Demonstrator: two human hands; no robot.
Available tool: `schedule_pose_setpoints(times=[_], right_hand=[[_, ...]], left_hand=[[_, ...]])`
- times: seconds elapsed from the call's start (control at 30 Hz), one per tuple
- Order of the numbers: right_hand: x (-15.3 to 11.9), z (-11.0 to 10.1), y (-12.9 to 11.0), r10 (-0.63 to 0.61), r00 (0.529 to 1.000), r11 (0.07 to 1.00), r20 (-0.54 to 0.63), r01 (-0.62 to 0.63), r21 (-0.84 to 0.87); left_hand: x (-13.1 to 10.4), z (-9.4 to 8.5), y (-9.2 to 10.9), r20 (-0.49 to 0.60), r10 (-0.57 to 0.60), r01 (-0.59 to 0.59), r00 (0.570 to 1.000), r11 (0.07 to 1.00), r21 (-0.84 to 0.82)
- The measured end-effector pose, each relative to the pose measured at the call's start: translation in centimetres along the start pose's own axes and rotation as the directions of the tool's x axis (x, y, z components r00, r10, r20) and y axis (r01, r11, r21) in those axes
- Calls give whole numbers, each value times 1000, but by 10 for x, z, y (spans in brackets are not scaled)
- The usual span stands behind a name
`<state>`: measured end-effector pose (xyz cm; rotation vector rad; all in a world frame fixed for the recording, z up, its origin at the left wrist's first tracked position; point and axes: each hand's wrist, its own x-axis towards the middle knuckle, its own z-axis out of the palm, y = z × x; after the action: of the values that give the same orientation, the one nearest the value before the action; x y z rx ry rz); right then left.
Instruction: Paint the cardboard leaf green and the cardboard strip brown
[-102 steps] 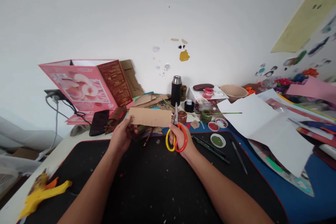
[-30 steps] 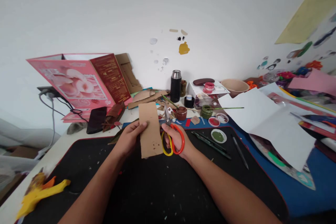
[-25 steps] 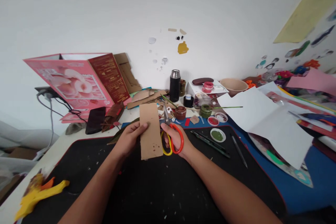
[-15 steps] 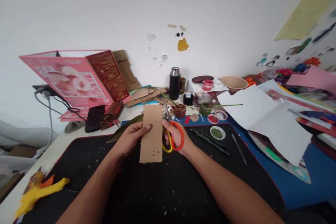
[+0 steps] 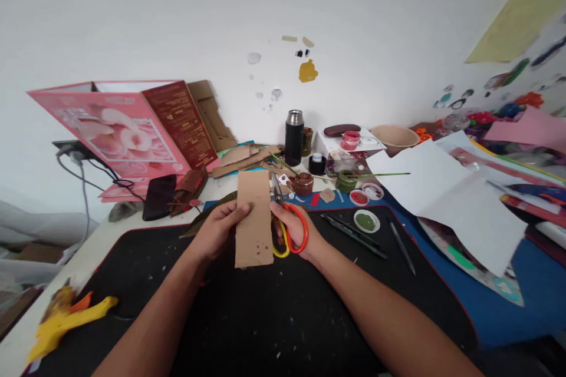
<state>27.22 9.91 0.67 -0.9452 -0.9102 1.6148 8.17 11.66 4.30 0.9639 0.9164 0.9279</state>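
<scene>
A rectangular strip of brown cardboard (image 5: 254, 230) is held upright over the black mat (image 5: 247, 318). My left hand (image 5: 220, 225) pinches its left edge, thumb on the near face and the other fingers behind. In my right hand (image 5: 297, 230) is a pair of scissors (image 5: 297, 227) with one red and one yellow handle loop. Their blades point away from me, close beside the cardboard's right edge, and look nearly closed. A few small dark spots mark the lower part of the cardboard. The fingers of my right hand are partly hidden behind the strip.
Paint jars (image 5: 303, 184) and a black flask (image 5: 294, 138) stand at the back. Pens (image 5: 354, 237) and a lid of green paint (image 5: 367, 222) lie to the right. A yellow glue gun (image 5: 66, 321) rests at the left, below a pink box (image 5: 128, 135) and a phone (image 5: 160, 197).
The cardboard strip has shifted slightly up and left and tilted a little. Both hands keep their hold, and the scissors have moved slightly left with it.
</scene>
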Motion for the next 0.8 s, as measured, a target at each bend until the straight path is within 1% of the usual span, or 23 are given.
schedule_pose_setpoints(times=[0.13, 0.3, 0.67, 0.8], right_hand=[[1, -1, 4, 28, 999, 999, 46, -29, 18], [0, -1, 4, 23, 994, 999, 103, -25, 25], [-1, -1, 7, 12, 989, 997, 149, -1, -76], [-2, 1, 4, 26, 985, 997, 169, -13, -77]], left_hand=[[0, 2, 3, -38, 25, -25, 999, 999, -21], [2, 0, 0, -67, 48, -51, 997, 998, -45], [5, -2, -1, -122, 58, -71, 991, 992, -101], [8, -5, -3, -173, 75, -96, 982, 988, -118]])
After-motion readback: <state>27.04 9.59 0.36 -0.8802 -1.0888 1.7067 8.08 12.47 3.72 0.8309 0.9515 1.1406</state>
